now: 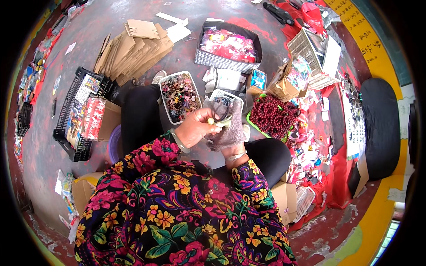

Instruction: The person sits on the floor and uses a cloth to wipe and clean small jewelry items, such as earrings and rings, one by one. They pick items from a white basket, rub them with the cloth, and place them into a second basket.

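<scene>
My left hand (197, 127) is bare and pinches a small yellow bead (211, 120) together with thin dark cords (222, 111). My right hand (230, 131) wears a grey knit glove and is closed around the same dark cords from below. Both hands meet above my lap, just in front of a small white basket (225, 96) holding dark pieces. A white tray (167, 113) of brown and coloured hair ornaments lies to the left of the basket. My floral sleeves fill the lower middle.
A green tray of dark red beads (273, 116) sits to the right. A checked box of pink packets (227, 44), flat cardboard pieces (131, 51), a black crate of packaged goods (80, 117), a white slotted basket (310, 55) and scattered packets surround me on the grey floor.
</scene>
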`<action>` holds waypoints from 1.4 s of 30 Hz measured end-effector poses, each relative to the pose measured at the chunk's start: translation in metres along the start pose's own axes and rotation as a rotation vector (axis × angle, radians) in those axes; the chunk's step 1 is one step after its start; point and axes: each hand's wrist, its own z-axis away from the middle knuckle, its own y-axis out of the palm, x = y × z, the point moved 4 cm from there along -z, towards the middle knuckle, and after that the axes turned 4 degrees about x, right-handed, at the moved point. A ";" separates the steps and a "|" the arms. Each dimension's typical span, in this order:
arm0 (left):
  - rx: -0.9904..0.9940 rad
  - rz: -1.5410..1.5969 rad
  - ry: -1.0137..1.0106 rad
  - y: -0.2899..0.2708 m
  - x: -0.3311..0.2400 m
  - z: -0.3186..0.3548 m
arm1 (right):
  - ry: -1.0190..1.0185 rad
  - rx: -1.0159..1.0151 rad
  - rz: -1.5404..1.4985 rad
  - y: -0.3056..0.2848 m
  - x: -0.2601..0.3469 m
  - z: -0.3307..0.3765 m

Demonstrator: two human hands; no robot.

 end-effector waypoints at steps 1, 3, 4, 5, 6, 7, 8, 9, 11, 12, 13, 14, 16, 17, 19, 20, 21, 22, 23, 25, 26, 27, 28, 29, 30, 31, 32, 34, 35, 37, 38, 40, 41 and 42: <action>0.003 0.050 0.016 0.001 -0.005 0.000 | -0.054 -0.049 0.023 0.023 0.004 0.004; 0.000 -0.034 0.068 -0.004 -0.010 -0.002 | -0.039 0.009 -0.031 0.006 0.006 0.005; -0.016 -0.104 0.093 -0.006 -0.013 -0.002 | -0.031 -0.019 0.004 0.002 0.007 0.008; -0.031 -0.174 0.118 -0.006 -0.016 -0.003 | -0.099 0.028 0.030 0.002 0.010 0.013; -0.059 -0.212 0.119 -0.006 -0.018 -0.002 | -0.084 -0.011 0.042 0.000 0.011 0.013; -0.083 -0.246 0.128 -0.008 -0.018 -0.002 | -0.067 -0.048 0.052 0.006 0.011 0.012; -0.106 -0.280 0.137 -0.011 -0.016 -0.002 | -0.207 -0.033 0.416 0.010 0.016 0.010; -0.130 -0.314 0.145 -0.014 -0.014 -0.002 | -0.348 -0.017 0.779 0.016 0.018 0.007; -0.161 -0.478 0.175 -0.016 -0.010 -0.003 | -0.422 -0.060 1.122 0.022 0.018 0.005; -0.176 -0.560 0.190 -0.016 -0.009 -0.003 | -0.357 -0.117 1.098 0.021 0.017 0.004; -0.157 -0.557 0.183 -0.014 -0.006 -0.003 | -0.095 -0.238 0.678 0.011 0.011 0.006; -0.137 -0.554 0.176 -0.011 -0.003 -0.002 | -0.094 -0.234 0.581 -0.003 0.008 0.005; -0.075 -0.459 0.118 -0.001 -0.002 -0.001 | -0.211 -0.174 0.735 -0.002 0.012 0.007; -0.068 -0.434 0.102 0.000 0.001 -0.001 | -0.267 -0.142 0.810 0.001 0.014 0.009; -0.051 -0.385 0.070 0.000 0.004 -0.001 | -0.479 -0.142 1.741 0.019 0.018 0.015; -0.042 -0.392 0.063 0.003 0.002 0.000 | -0.481 -0.105 1.476 0.010 0.019 0.014; -0.056 -0.368 0.075 0.005 0.001 0.001 | -0.508 -0.075 1.417 0.002 0.019 0.012; -0.071 -0.344 0.087 0.006 0.002 0.001 | -0.532 -0.044 1.357 -0.003 0.019 0.010; -0.086 -0.319 0.099 0.007 0.002 0.001 | -0.584 -0.018 1.503 -0.005 0.020 0.007; -0.120 -0.393 0.230 0.007 0.001 0.001 | -0.512 -0.086 1.258 -0.013 0.021 0.006; -0.138 -0.431 0.296 0.005 0.001 0.001 | -0.382 -0.171 0.867 -0.005 0.015 0.010; -0.119 -0.454 0.300 0.002 0.003 0.001 | -0.248 -0.246 0.476 -0.005 0.007 0.013; -0.091 -0.476 0.301 0.001 0.001 -0.001 | -0.219 -0.202 0.413 -0.013 0.004 0.014; -0.061 -0.500 0.302 0.002 0.000 -0.003 | -0.191 -0.158 0.348 -0.027 0.001 0.013; -0.041 -0.457 0.306 0.006 -0.003 -0.004 | -0.164 -0.114 0.284 -0.039 -0.001 0.013; -0.029 -0.484 0.315 0.006 -0.004 -0.002 | -0.153 -0.125 0.301 -0.038 -0.004 0.014; -0.017 -0.510 0.324 0.005 -0.005 -0.002 | -0.142 -0.137 0.318 -0.036 -0.008 0.015; -0.004 -0.543 0.324 0.005 -0.006 -0.001 | -0.116 -0.147 0.303 -0.033 -0.010 0.017; -0.003 -0.549 0.315 0.005 -0.006 -0.001 | -0.100 -0.144 0.272 -0.032 -0.009 0.019; -0.014 -0.552 0.305 0.005 -0.005 -0.001 | -0.082 -0.139 0.282 -0.028 -0.009 0.020; -0.025 -0.549 0.305 0.004 -0.003 0.000 | -0.080 -0.137 0.325 -0.025 -0.010 0.020; -0.044 -0.473 0.300 0.004 -0.004 0.000 | -0.089 -0.135 0.296 -0.026 -0.012 0.018; -0.052 -0.401 0.296 0.006 -0.008 0.000 | -0.101 -0.135 0.226 -0.029 -0.014 0.017; -0.060 -0.330 0.292 0.006 -0.012 0.000 | -0.113 -0.134 0.156 -0.031 -0.015 0.015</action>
